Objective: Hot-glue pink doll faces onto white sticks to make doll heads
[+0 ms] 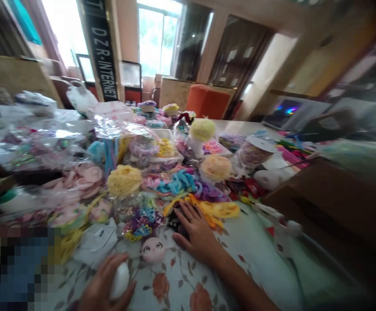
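Note:
My left hand [102, 283], at the bottom of the view, is curled round a smooth white rounded object [120, 280]; its exact kind does not show. Stretched forward, my right hand [196, 231] lies with fingers extended over a black item [179, 218] that it partly hides. Yellow-orange fuzzy strips [218, 209] lie just beyond those fingers. Between the hands, a doll face [153, 250] with large painted eyes rests on the floral tablecloth [178, 280]. Behind it is a clear bag of small colourful pieces [142, 220]. A folded white piece [97, 242] lies beyond my left hand.
A yellow fluffy ball [124, 180], a peach one [216, 167] and blue fuzzy strips [180, 182] crowd the table's middle. At right are a cardboard box [337, 207] and a white glue-gun-like tool [283, 231] with a cord. Plastic bags [42, 142] fill the left.

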The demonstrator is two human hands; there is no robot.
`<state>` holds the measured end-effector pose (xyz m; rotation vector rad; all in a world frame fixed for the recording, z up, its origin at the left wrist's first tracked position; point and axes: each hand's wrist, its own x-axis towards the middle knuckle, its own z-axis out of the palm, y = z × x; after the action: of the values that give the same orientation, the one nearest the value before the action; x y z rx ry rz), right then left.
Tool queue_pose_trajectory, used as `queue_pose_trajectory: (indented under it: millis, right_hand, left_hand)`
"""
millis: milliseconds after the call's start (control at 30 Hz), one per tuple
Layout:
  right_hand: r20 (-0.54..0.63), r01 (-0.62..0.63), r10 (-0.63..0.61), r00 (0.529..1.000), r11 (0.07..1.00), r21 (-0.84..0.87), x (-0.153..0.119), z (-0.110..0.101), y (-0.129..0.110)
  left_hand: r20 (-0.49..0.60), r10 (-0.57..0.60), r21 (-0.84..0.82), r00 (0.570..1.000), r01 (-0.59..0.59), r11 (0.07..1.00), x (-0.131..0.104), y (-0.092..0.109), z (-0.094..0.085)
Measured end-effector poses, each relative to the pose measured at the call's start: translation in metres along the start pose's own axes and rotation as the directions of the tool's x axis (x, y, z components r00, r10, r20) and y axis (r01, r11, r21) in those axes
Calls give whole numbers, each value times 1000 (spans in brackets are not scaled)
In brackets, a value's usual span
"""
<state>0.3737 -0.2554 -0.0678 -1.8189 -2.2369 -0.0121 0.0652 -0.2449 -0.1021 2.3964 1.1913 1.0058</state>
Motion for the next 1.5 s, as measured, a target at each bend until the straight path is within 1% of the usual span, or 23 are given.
queue_pose_trajectory:
  millis: [33,100,200,267,367,433,600,733,800,867,933,967,1000,1033,1067,1133,1200,1267,1333,1400,1467,1500]
  right_hand:
    - [-7,-7,7,1000,1000,-20,4,3,2]
    - [-38,-23,21,999,998,-54,12,9,5]
    - [-102,-40,30,994,995,-97,22,15,9]
    - [-152,-45,27,988,992,-117,25,19,11]
    - [-239,-57,25,971,990,-128,25,24,14]
    - [-291,-82,42,956,988,-128,24,26,16]
    - [-356,-163,110,928,979,-120,21,29,21]
    - [-408,-125,75,910,987,-98,21,29,22]
    - [-474,-73,36,880,996,-60,20,28,22]
    - [-564,-19,21,826,1000,10,19,23,19]
    - [-646,4,58,761,996,93,15,17,12]
    - [-672,7,85,736,991,132,13,14,7]
    - [-684,13,108,722,986,168,10,11,0]
    - [-681,30,118,723,979,201,7,9,-7]
    - [-660,59,112,743,971,231,4,7,-16]
    - [-570,138,52,820,948,285,0,7,-33]
    - [-449,202,-42,893,927,316,-2,8,-48]
    - [-322,237,-135,937,923,303,-1,9,-60]
    - [-204,242,-192,960,935,261,3,9,-68]
    - [-124,227,-202,971,945,236,7,9,-72]
    - [-102,194,-172,980,940,279,10,10,-72]
    - [-104,169,-142,984,927,334,11,11,-71]
  left_hand:
    - [10,-41,12,999,41,999,2,4,-2]
    - [86,-90,-5,992,90,996,8,12,-5]
    - [150,-131,-60,980,142,988,20,22,-5]
    - [184,-150,-107,971,172,979,29,25,-2]
    - [154,-201,-136,967,223,965,43,24,4]
    - [139,-215,-157,967,236,959,53,22,8]
    - [104,-235,-244,966,254,936,77,19,18]
    - [36,-212,-267,977,214,940,83,18,24]
    - [-15,-190,-259,982,180,949,80,20,23]
    - [-70,-168,-245,983,146,958,75,21,21]
    - [-107,-151,-234,983,123,965,71,23,19]
    - [-125,-149,-232,981,117,966,70,23,18]
    - [-145,-149,-233,978,112,966,69,23,17]
    - [-168,-150,-236,974,108,966,69,23,16]
    - [-192,-152,-242,970,103,965,69,22,15]
    - [-220,-160,-261,962,100,960,69,21,12]
    - [-204,-174,-295,963,109,949,69,21,10]
    - [-173,-177,-342,969,110,933,68,23,8]
    - [-146,-173,-381,974,106,919,67,25,6]
    - [-121,-165,-396,979,105,912,67,26,7]
    - [-105,-164,-396,981,110,911,68,28,8]
    - [-102,-167,-398,981,114,910,69,29,8]
